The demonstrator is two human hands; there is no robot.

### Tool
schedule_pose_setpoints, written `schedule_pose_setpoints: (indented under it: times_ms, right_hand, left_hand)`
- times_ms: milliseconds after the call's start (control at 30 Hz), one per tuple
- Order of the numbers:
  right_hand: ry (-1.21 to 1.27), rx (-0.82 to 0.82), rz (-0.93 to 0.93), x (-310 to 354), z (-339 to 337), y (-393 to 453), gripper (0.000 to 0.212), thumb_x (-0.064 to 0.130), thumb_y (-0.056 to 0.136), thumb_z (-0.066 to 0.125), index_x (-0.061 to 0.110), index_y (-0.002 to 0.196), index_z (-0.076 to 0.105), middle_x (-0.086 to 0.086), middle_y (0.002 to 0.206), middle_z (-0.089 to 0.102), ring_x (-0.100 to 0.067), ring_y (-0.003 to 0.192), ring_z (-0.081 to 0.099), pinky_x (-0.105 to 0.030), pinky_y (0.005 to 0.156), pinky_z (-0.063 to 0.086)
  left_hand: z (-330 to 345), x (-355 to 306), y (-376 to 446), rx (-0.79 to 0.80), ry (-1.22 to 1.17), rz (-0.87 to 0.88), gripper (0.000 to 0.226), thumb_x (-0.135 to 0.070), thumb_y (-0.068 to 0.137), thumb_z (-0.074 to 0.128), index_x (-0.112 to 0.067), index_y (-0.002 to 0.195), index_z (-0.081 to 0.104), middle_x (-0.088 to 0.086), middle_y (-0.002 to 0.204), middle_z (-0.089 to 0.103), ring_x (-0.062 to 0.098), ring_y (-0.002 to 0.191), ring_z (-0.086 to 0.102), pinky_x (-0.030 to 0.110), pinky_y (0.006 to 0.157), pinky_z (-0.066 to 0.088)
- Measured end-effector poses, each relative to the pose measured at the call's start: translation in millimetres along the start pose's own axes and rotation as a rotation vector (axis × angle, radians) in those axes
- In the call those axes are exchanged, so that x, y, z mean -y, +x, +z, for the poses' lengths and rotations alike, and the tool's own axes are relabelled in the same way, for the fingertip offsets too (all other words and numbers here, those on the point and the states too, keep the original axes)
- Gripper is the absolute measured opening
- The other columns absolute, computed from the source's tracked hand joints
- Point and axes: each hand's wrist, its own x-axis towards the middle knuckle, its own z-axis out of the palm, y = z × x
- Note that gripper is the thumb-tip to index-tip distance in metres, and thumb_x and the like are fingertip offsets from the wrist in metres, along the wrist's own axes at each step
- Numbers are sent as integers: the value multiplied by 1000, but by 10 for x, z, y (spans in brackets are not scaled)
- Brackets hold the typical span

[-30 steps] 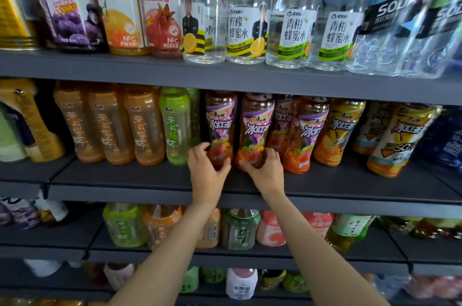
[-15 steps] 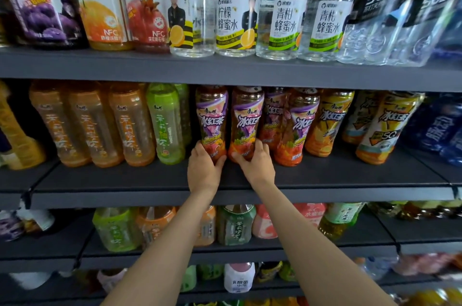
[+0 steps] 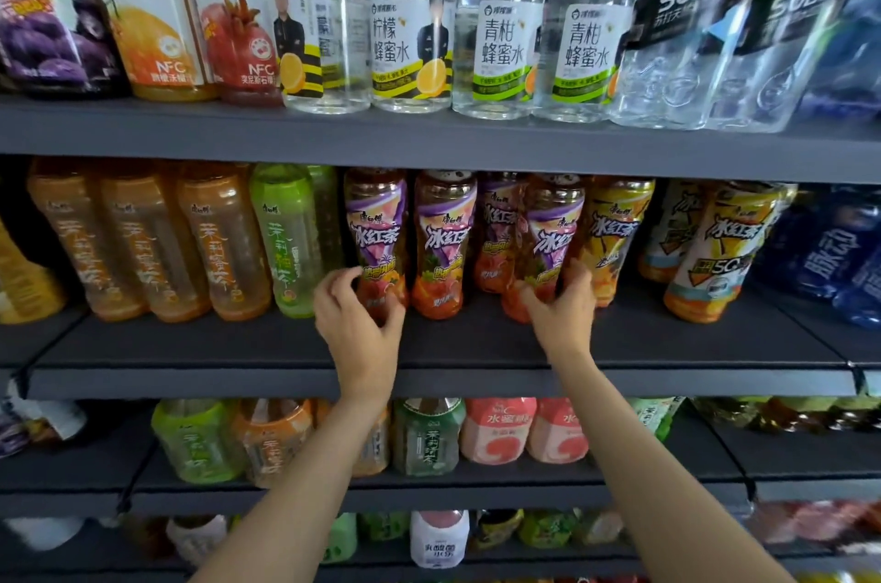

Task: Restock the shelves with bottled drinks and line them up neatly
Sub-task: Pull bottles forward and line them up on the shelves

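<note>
Left hand: the left hand (image 3: 358,319) reaches up to the middle shelf (image 3: 457,358), fingers curled round the base of the leftmost purple-label iced tea bottle (image 3: 376,244), thumb on its right side; it grips that bottle.
Right hand: the right hand (image 3: 562,306) wraps the base of the fourth purple-label bottle (image 3: 548,244), fingers round its right side, thumb at the front; it holds it.
Arms: both forearms rise bare from the lower edge, wrists over the shelf's front lip.
Change: half a second ago the hands sat side by side on the two left purple bottles; the right hand has since moved rightward to the fourth bottle, and the hands are now well apart.
Task bottles: the purple-label row stands upright on the middle shelf, between the green tea bottle (image 3: 286,244) and the yellow-label iced tea bottle (image 3: 615,239).
Second purple bottle (image 3: 441,244): stands untouched between the hands.
Upper shelf: clear honey-water bottles (image 3: 410,48) in a row.
</note>
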Motion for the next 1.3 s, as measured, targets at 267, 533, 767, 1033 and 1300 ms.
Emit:
schedule_pose_setpoints:
  times_ms: [267,533,767,1033,1300]
  right_hand:
    - [35,274,-182,-184,-36,49,54,31,74,77,11,115,48,-3,109,61,-21,103,58,-33,87,48]
    - [-69,256,-170,-121,146,41,67,43,76,71,10,124,40,-3,124,51,-23,121,45,-52,102,31]
    - [-153,358,-137,-63,137,78,68,47,81,64,9,129,33,-2,132,45,-23,123,44,-50,105,23]
    - [-9,453,-164,-165,15,79,63,28,79,73,5,127,41,-10,121,55,-25,114,54,-32,95,44]
    - [-5,713,-400,-156,-242,39,49,12,79,72,9,123,52,1,111,62,-8,100,55,-2,77,38]
  left_hand:
    - [488,-430,-267,193,68,-152,71,-33,86,62,-5,141,28,13,140,38,25,132,30,34,107,30]
    - [623,-456,-202,121,110,-208,60,-31,85,64,-4,134,41,13,130,48,27,126,37,35,101,34]
    - [587,-495,-230,127,101,-142,57,-29,86,64,-1,131,43,15,126,51,28,122,41,32,96,36]
    - [537,-540,-438,-25,-3,-46,40,-19,82,68,0,112,50,16,111,49,24,108,45,31,90,41]
    - [541,-750,-324,295,-113,-22,65,-43,71,73,-9,121,50,-2,111,53,18,113,49,24,92,39]
